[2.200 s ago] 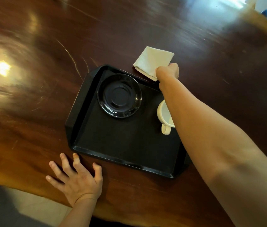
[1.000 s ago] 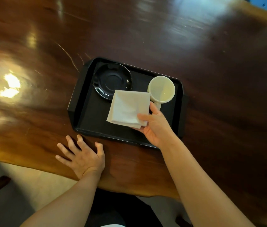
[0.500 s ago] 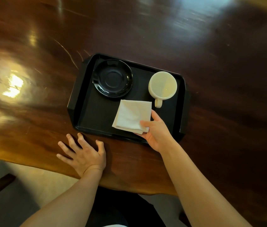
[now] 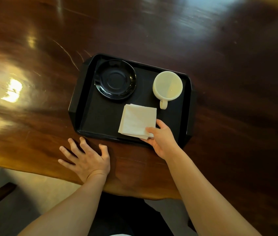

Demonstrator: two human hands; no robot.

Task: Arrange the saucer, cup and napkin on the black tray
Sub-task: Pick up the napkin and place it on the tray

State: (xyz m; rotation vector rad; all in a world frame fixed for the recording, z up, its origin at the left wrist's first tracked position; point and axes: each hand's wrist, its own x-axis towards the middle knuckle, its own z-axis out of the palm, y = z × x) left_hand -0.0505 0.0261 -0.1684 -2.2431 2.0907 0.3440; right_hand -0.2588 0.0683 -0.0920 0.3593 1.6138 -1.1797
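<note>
Napkin (image 4: 137, 120), folded into a pale square, lies on the near middle of the black tray (image 4: 79, 106), its near right corner pinched in the grip of the right hand (image 4: 161, 136); the thumb sits on top of that corner and the fingers are tucked beneath it, closed on the cloth; saucer (image 4: 115, 79), glossy and black, rests in the far left part of the tray, apart from the napkin; cup (image 4: 167, 86), cream-coloured and upright, stands in the far right part, its handle turned toward the near side and ending just beside the napkin's far right corner; left hand (image 4: 87, 159) lies palm down on the dark wooden worktop (image 4: 32, 82) just near of the tray's near left edge, fingers spread and holding nothing; bright patches of reflected light sit on the worktop to the left.
</note>
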